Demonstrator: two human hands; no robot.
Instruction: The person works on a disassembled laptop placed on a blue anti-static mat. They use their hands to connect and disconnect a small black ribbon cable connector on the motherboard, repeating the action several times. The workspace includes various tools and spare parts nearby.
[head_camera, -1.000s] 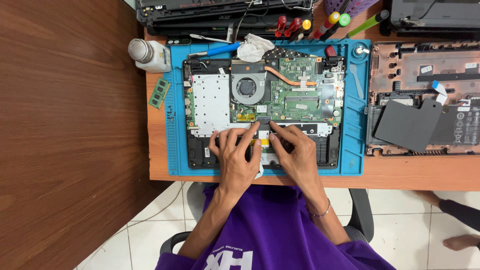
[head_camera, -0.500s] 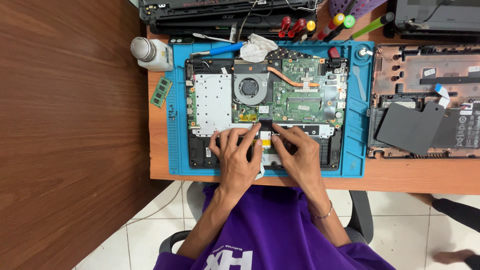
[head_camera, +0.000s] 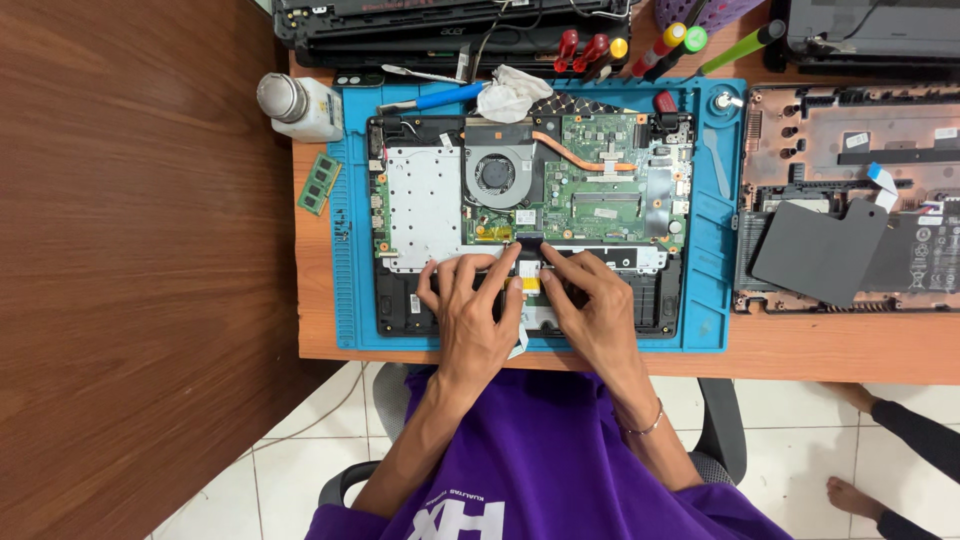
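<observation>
Head view. Opened black laptop base lay on the blue silicone repair mat near the wooden bench's front edge, circuit side up so the parts were reachable. My left hand and right hand rested side by side on its front half, fingertips pressing down at a small dark connector and a yellow-tabbed flat ribbon cable between them; fingers flat, pinching nothing that I could tell. Loose green memory stick was parked off the mat's left edge, out of the way. White plastic bottle stood at the mat's back-left corner.
</observation>
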